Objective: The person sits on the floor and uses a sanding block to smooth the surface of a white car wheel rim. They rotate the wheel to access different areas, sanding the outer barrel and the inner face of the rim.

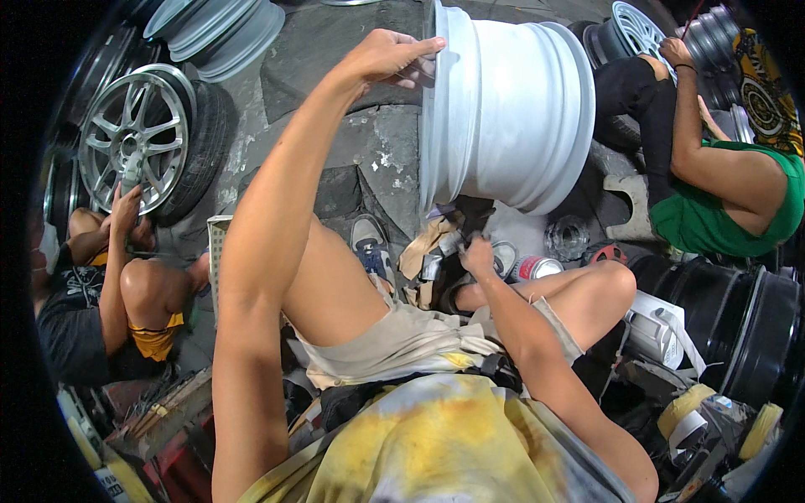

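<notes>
Head view: left hand [387, 60] pinches the pale rim [524, 113]; right hand [479, 256] blurred, its grip I cannot tell.

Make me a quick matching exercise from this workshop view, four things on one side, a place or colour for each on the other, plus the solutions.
Column one:
1. Left hand
2. Right hand
3. Wide rim
4. Co-worker's top, far right

Column two:
A. Green
B. Below the wide rim in the picture
C. Pale grey
D. At the wide rim's left edge

Right pairs: 1-D, 2-B, 3-C, 4-A.
</notes>
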Demonstrator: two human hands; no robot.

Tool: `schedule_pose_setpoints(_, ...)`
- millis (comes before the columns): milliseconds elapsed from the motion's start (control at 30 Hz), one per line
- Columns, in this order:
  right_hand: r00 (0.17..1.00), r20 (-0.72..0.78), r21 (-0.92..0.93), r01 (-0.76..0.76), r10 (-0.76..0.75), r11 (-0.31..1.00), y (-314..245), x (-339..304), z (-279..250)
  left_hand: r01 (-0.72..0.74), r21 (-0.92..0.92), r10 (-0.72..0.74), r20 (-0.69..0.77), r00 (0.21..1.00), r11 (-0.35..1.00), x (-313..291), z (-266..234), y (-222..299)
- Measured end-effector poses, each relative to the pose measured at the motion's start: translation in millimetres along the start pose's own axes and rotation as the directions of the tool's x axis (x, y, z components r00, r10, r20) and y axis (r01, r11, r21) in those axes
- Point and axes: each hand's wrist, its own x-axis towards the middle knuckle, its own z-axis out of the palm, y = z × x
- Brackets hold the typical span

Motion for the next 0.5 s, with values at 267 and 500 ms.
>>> schedule_pose_setpoints(267,0.993,-0.119,0.127,0.027,-0.012,0.991,-7.2,0.1,13.3,-0.049,0.097,0.048,0.008,0.999,0.994,7.9,4.3,-4.6)
schedule_pose_setpoints(500,0.971,0.232,0.581,-0.096,-0.051,0.808,-18.8,15.3,-13.2,-0.056,0.047,0.051,0.098,0.994,0.997,2.0,3.5,1.7)
